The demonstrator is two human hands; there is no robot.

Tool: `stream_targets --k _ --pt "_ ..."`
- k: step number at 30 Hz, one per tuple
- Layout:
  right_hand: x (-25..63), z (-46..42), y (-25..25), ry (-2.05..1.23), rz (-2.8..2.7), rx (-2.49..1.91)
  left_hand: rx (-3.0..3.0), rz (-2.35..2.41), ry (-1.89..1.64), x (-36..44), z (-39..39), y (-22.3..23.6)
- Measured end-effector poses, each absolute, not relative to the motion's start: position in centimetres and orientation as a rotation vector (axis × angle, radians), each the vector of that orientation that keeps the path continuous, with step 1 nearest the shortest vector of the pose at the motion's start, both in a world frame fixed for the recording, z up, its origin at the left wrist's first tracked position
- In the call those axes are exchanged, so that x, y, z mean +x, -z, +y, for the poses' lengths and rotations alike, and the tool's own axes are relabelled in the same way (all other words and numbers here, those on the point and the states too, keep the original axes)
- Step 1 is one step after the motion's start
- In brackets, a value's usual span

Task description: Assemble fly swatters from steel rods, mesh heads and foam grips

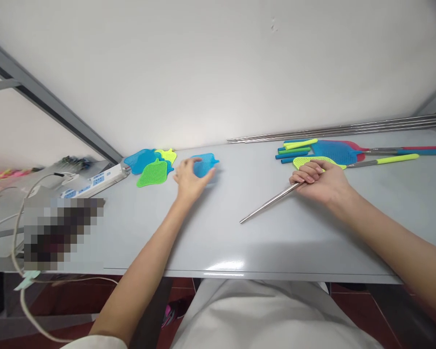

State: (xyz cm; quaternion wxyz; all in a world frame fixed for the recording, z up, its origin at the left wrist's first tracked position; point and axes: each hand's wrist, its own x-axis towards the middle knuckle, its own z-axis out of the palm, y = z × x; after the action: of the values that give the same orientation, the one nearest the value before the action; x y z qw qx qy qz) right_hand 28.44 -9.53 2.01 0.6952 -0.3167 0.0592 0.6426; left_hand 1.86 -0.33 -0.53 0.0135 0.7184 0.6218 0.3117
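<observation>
My left hand [192, 178] reaches over a blue fly swatter head [205, 166], thumb and fingers spread apart around it. Whether the fingertips touch the head I cannot tell. My right hand [320, 180] is closed around a thin metal telescopic rod [269, 202], whose free end slants down to the left above the table. Left of my left hand lies a loose pile of swatter heads, with a green head [152, 173] in front, a blue head [140, 160] behind and a yellow head [169, 155] at the back.
Behind my right hand lie assembled fly swatters [337, 151] and several coloured handle tubes [294, 151]. Long metal rods [341, 130] run along the wall. A white power strip [101, 179] sits at the left, with cables near it. The grey table [218, 242] ends before my lap.
</observation>
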Motion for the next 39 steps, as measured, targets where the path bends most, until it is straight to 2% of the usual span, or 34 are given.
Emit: stream_targets --k 5,11,20,31,39 --pt "28.8 -9.2 -1.8 -1.417 0.139 -0.709 2.497 1.568 -0.533 4.7 -2.9 1.9" --pt "29.1 -9.0 -1.5 -1.413 0.108 -0.731 2.556 1.248 -0.48 3.7 -2.5 0.6" --pt "29.1 -9.0 -1.6 -1.408 0.151 -0.744 2.629 1.303 -0.49 2.6 -1.2 1.2" --pt "29.0 -9.0 -1.6 -1.415 0.203 -0.717 2.553 1.362 -0.257 3.1 -2.1 1.0" --pt "29.1 -9.0 -1.5 -1.426 0.121 -0.762 2.555 1.346 -0.288 3.2 -2.1 0.9"
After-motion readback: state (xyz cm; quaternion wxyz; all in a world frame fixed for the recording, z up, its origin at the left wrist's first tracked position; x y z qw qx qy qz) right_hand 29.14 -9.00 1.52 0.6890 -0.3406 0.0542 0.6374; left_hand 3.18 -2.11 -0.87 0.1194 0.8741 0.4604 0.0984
